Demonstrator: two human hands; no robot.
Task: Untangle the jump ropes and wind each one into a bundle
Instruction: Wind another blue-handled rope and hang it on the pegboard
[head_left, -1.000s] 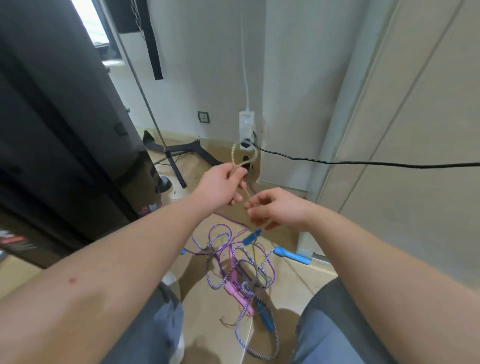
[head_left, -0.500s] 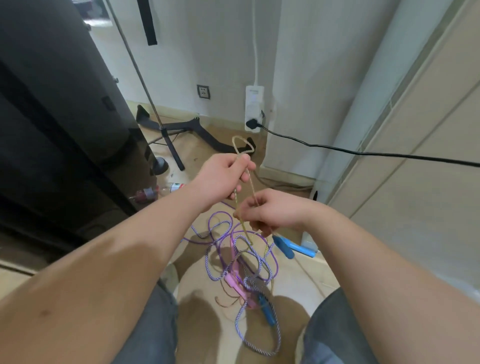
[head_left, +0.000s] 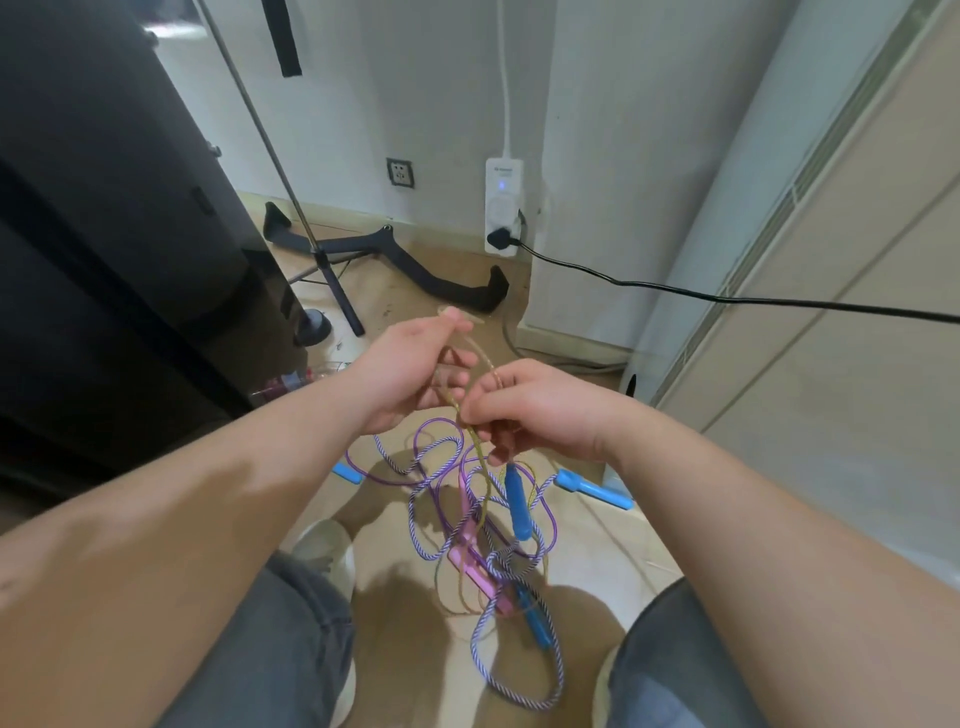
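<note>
I hold the tan rope (head_left: 482, 359) up between both hands, clear of the heap, because I judge it the easiest strand to free first. My left hand (head_left: 410, 374) is curled round a small loop of it with the thumb pressed on top, so the turns gathered there do not spring apart. My right hand (head_left: 543, 410) pinches the same rope just below, fingers curled, placed there to feed the next stretch upward and to feel where it snags. From that pinch the rope drops straight into the tangle on the floor (head_left: 597, 551) between my knees. There the purple rope (head_left: 441, 446) and the striped rope (head_left: 519, 696) lie in loose loops crossing each other and a pink handle (head_left: 470, 553). A blue handle (head_left: 517, 501) hangs just under my right hand, off the floor; I cannot tell which rope it belongs to. Keeping the hands close together gives me short, even turns for the bundle. The low slack matters too, since I judge that a hard pull would cinch the crossings below rather than open them. Winding has barely begun, and the other ropes are untouched.
</note>
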